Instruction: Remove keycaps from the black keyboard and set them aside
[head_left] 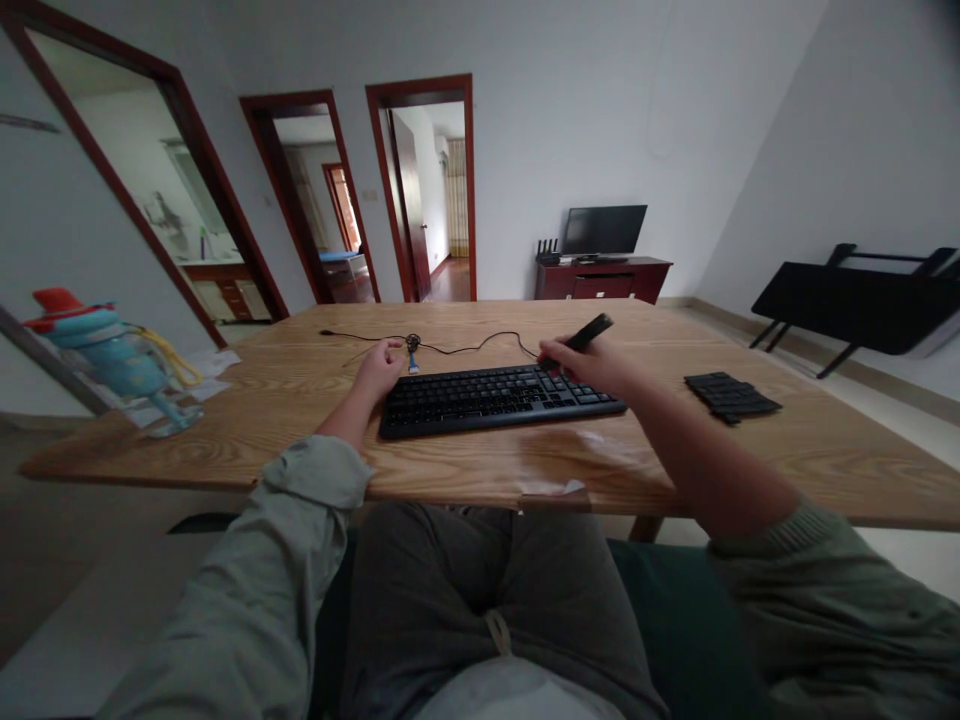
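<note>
Probably for easy reach, the keyboard (480, 402) lies near centre, right hand (576, 360) wrapped round a black tool (592, 331) above its far right, left hand (379, 368) loosely curled at far left, hold unclear.

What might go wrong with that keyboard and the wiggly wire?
The black object in the right hand might slip and knock the keyboard, because it's held so close. The left hand could snag the wire, which lies loose behind the keyboard, its bunched part near the fingertips.
</note>
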